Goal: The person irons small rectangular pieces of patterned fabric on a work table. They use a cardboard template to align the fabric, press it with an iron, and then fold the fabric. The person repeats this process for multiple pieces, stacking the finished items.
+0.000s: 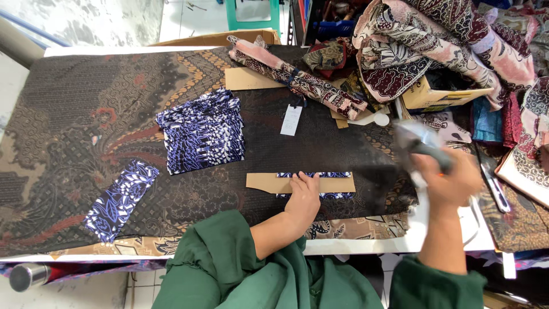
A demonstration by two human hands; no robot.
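Note:
My left hand (303, 197) lies flat, fingers apart, on a tan cardboard template (269, 183) that covers a strip of blue-and-white patterned cloth (334, 195) on the dark batik-covered table (68, 114). My right hand (452, 177) is raised at the table's right end and grips the dark handle of an iron (420, 143), which is blurred. A stack of folded blue-and-white pieces (203, 131) sits left of centre, and a single blue-and-white piece (120, 200) lies near the front left.
A rolled batik cloth (297, 77) with a white tag (291, 120) lies at the back beside a second cardboard piece (249, 79). Heaped batik fabrics (434, 40) and a cardboard box (434, 97) fill the back right. Scissors (494, 183) lie at the right.

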